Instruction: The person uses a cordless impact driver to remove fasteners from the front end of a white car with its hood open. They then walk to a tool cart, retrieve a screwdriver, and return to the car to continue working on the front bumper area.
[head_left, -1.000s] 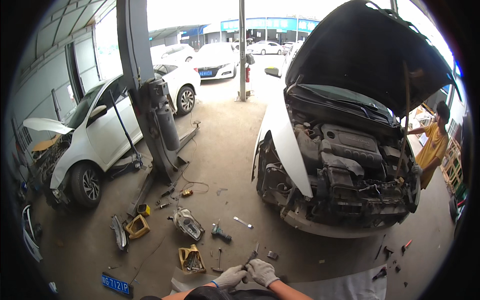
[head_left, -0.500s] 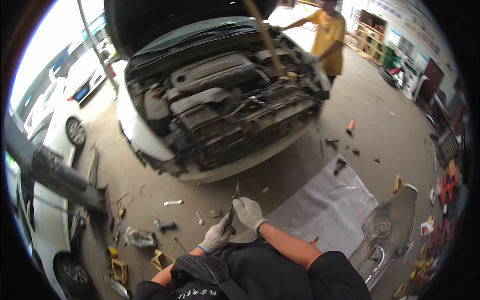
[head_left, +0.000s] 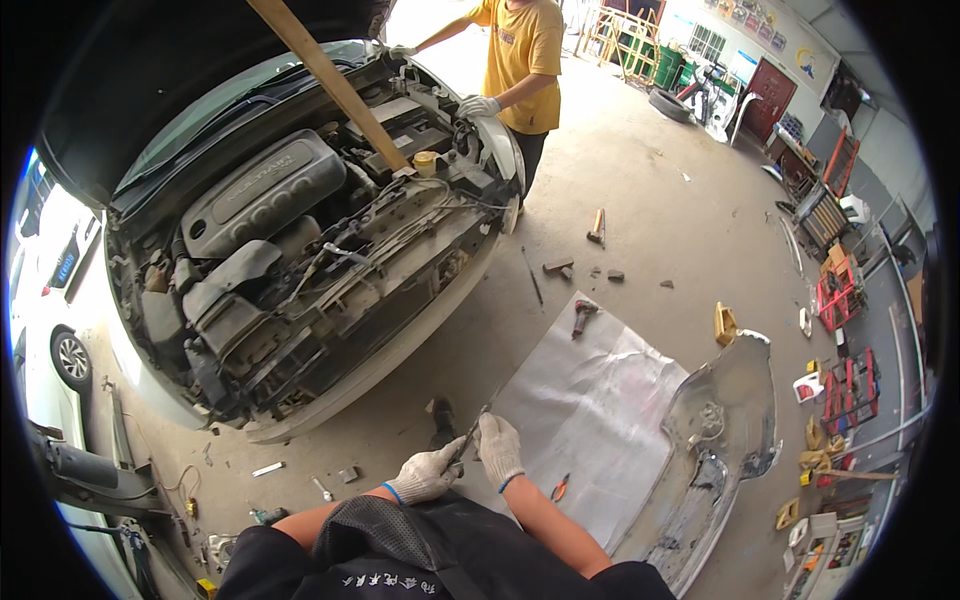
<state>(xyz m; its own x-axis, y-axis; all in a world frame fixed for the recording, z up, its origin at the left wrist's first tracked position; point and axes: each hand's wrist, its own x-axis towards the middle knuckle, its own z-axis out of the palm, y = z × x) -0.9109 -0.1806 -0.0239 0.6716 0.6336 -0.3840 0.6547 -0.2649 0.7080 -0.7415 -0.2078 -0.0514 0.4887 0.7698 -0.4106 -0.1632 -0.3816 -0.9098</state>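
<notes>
In front of my body, my left hand (head_left: 424, 476), in a white knit glove, is closed round a slim dark part (head_left: 470, 438); its kind is too small to make out. Close on its right, my right hand (head_left: 499, 452), gloved the same way, has its fingers pinched together at the upper end of that part. Ahead stands a car (head_left: 370, 370) with its hood up and its front stripped of the bumper. A wooden prop (head_left: 335, 88) slants up from the engine bay.
A person in a yellow shirt (head_left: 528, 60) rests gloved hands on the car's far fender. On the floor lie a silvery sheet (head_left: 590, 400) with a power drill (head_left: 583, 318) and pliers (head_left: 559, 488), a removed bumper (head_left: 715, 520), and a hammer (head_left: 597, 228). Red racks (head_left: 850, 390) stand at right.
My view has swung right, so the car shifts left and the sheet and bumper show more fully. Both hands stay together at the slim part, which now shows less of its tip.
</notes>
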